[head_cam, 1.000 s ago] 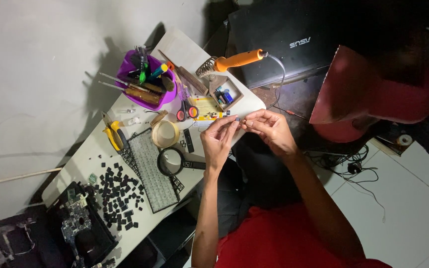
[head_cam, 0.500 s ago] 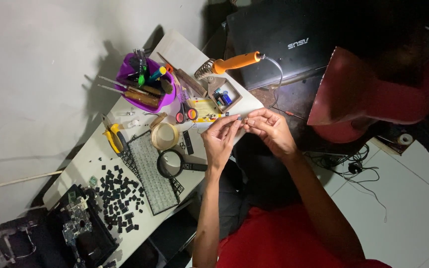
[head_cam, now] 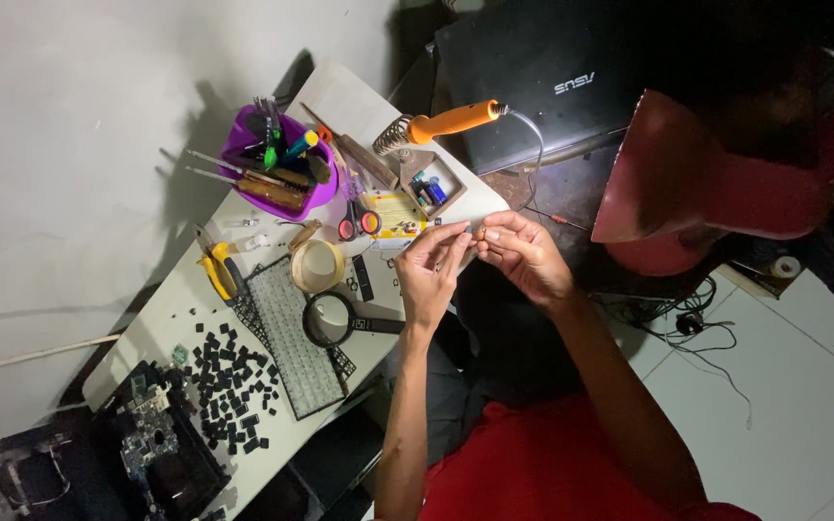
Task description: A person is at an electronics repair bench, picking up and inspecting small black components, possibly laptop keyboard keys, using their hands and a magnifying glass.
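Head view shows me my left hand (head_cam: 431, 275) and right hand (head_cam: 523, 253) pinching together something too small to identify above the desk (head_cam: 195, 299), near the scissors (head_cam: 359, 217).

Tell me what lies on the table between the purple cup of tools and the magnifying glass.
In the head view, a roll of tape lies between the purple cup and the magnifying glass, with red-handled scissors just beside that line.
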